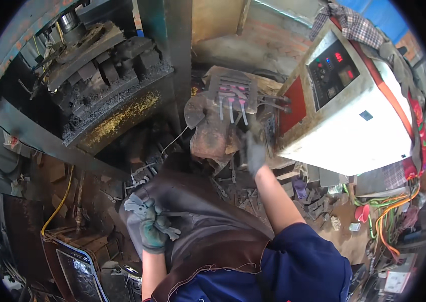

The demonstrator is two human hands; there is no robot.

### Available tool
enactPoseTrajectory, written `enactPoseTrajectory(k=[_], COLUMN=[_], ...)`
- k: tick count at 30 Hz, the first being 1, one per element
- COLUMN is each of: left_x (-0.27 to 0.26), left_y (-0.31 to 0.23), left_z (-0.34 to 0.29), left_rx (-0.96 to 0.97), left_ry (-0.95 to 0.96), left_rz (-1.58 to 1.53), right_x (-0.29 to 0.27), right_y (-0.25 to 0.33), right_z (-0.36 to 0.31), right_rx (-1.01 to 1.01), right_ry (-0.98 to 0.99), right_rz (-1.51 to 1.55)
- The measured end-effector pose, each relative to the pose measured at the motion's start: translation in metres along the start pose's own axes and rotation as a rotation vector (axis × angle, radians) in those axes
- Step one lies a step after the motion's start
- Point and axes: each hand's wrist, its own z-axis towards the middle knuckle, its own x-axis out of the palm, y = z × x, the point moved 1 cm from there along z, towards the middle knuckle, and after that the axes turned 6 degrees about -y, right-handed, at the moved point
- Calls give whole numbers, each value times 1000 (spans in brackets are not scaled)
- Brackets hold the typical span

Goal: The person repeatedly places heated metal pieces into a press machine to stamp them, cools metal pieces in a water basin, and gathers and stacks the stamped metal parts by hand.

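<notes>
My left hand (153,232), in a green and grey work glove, is closed over my lap, on the dark apron (198,201). A pale grey, irregular piece (137,206) shows at its fingers; its kind I cannot make out. My right hand (255,153), in a dark grey glove, reaches forward beside the heating block; motion smears its fingers. Just ahead of it, several metal rods (231,111) stick out of the slotted heating block (230,83), their inner ends glowing pink. Below the block stands a worn, reddish-brown support (210,141).
At the left is a large press (107,75) with dark tooling. A white control cabinet (359,126) with a lit panel stands at right, joined to the block by thick leads (276,103). Metal scraps (318,204) and coloured cables (386,221) litter the floor.
</notes>
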Motion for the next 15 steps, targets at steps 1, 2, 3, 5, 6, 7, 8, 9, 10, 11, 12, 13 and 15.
enactPoseTrajectory(k=[1,2,3,5,6,7,8,9,10,11,12,13,15], left_x=[-5,-5,-14,-28,-30,-19,-11,-13,-20,-24,-23,-20,-10], left_y=[1,2,3,4,3,0,-2,-1,0,0,1,1,-4], left_z=[1,0,0,2,-1,-6,-11,-11,-11,-10,-9,-6,-8], left_rx=[-7,-14,-12,23,28,19,29,62,65,61,60,46,23], left_ry=[2,-13,-17,-18,-22,-78,-137,-152,-148,-139,-96,-48,-50], left_rz=[28,6,7,-42,-44,-66,-95,-108,-47,18,-8,-27,-23], right_x=[-10,-5,5,10,8,8,4,-6,-16,-20,-20,-18,28], right_y=[-13,-6,3,5,3,0,-2,-27,-12,6,24,42,86], right_z=[30,42,48,49,50,50,38,35,11,-7,-25,-42,-60], right_rx=[127,130,164,202,190,181,276,318,359,330,299,265,-80], right_ry=[-71,-76,-52,-23,31,92,111,148,238,307,380,451,586], right_rz=[19,19,52,84,182,278,369,468,414,384,350,314,73])
